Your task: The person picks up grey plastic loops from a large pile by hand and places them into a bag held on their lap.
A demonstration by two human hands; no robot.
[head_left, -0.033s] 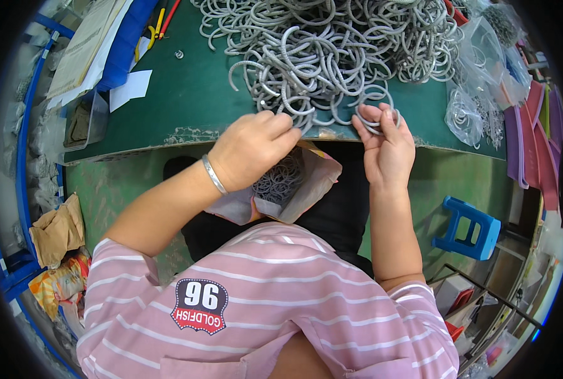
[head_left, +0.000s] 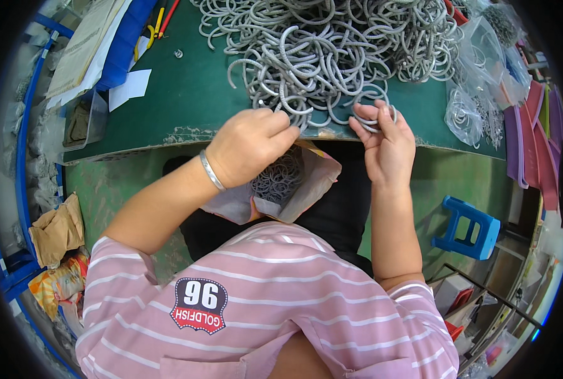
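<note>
A large tangled heap of grey ridged rings (head_left: 338,57), many of them open at one side, lies on the green table. At its near edge my left hand (head_left: 253,144) is closed, knuckles up, over the front rings. Its fingertips are hidden, so what they pinch cannot be made out. My right hand (head_left: 386,140), palm turned up, pinches a grey ring (head_left: 387,96) between thumb and fingers at the heap's front right. Below my left hand, an open bag (head_left: 316,183) rests on my lap, with thin grey coils or rings (head_left: 278,179) inside.
The worn front edge of the table (head_left: 193,134) runs beneath my hands. Pliers (head_left: 151,36), a blue bin (head_left: 127,54) and a clear tray (head_left: 95,120) are at the left. Clear plastic bags (head_left: 465,117) lie at the right. A blue stool (head_left: 468,228) stands on the floor.
Both hands have shifted very slightly to the left. The ring in my right hand has tilted a little with the fingers.
</note>
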